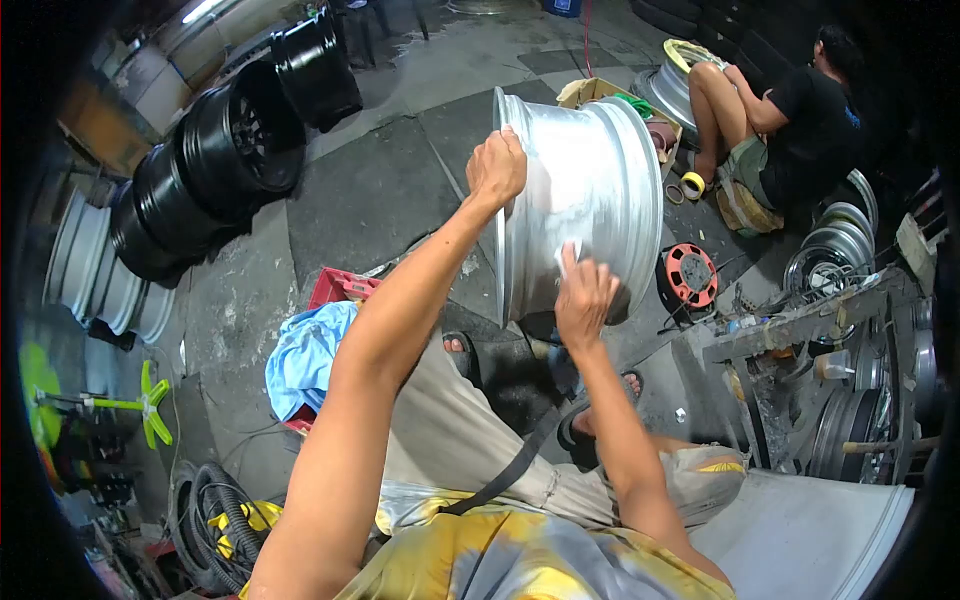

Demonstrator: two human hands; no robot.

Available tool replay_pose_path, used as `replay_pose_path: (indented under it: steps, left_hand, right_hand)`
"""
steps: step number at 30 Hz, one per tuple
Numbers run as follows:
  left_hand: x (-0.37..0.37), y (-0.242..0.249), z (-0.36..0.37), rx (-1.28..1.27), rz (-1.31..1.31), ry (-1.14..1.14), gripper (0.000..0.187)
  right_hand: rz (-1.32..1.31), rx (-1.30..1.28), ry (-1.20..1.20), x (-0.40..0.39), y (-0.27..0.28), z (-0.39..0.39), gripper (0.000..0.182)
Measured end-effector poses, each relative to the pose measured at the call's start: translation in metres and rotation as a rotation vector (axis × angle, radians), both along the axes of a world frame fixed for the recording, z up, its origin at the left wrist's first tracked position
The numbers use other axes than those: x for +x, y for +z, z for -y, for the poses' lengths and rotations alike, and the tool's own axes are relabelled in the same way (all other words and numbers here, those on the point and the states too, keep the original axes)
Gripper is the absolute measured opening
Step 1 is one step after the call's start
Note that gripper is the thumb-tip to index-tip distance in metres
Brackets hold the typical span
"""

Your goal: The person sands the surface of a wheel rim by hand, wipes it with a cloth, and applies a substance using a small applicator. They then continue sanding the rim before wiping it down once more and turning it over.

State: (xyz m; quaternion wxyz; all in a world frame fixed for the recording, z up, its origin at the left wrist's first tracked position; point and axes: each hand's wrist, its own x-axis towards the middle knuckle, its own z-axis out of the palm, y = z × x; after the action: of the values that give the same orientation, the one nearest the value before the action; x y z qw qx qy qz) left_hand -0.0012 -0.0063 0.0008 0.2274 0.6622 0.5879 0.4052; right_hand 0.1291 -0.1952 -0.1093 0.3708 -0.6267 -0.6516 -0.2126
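A silver wheel rim point(585, 165) stands on its side in front of me, its barrel facing me with whitish smears on it. My left hand point(498, 165) is closed over the rim's left edge. Against the lower part of the barrel, my right hand point(585, 300) presses a small white piece point(567, 255), cloth or paper, under its fingers. That hand is slightly blurred. Left of my leg, a light blue cloth point(310, 350) hangs over a red crate point(342, 286).
Several black wheel rims point(215, 150) stand at the left. At the right, a seated person point(810, 120) handles another rim point(668, 95). A red and black reel point(688, 277) lies near a cluttered metal rack point(800, 325). Black hoses point(215, 520) are coiled at lower left.
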Motion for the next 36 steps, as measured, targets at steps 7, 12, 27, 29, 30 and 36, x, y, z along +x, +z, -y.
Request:
replay_pose_path:
  steps: [7, 12, 27, 29, 30, 36]
  left_hand:
    - [0.000, -0.002, 0.006, -0.015, -0.017, -0.004, 0.059]
    - [-0.001, 0.001, 0.002, -0.024, -0.026, 0.005, 0.059]
    - [0.000, 0.000, 0.000, -0.014, -0.065, -0.002, 0.061]
    - [-0.003, 0.001, 0.003, -0.029, -0.075, -0.015, 0.061]
    - [-0.003, 0.001, 0.004, -0.027, -0.071, -0.012, 0.061]
    - [0.000, -0.010, -0.005, -0.008, 0.057, -0.030, 0.062]
  right_hand:
    - [-0.017, -0.017, 0.003, -0.018, 0.023, -0.013, 0.048]
    - [0.041, -0.004, 0.035, -0.012, -0.012, 0.007, 0.047]
    - [0.040, 0.006, -0.071, 0.014, 0.054, -0.047, 0.045]
    - [0.032, -0.020, -0.095, 0.021, 0.077, -0.069, 0.044]
    - [0.030, -0.049, -0.110, 0.022, 0.082, -0.074, 0.043]
    - [0.093, -0.052, -0.041, 0.031, 0.044, -0.029, 0.040]
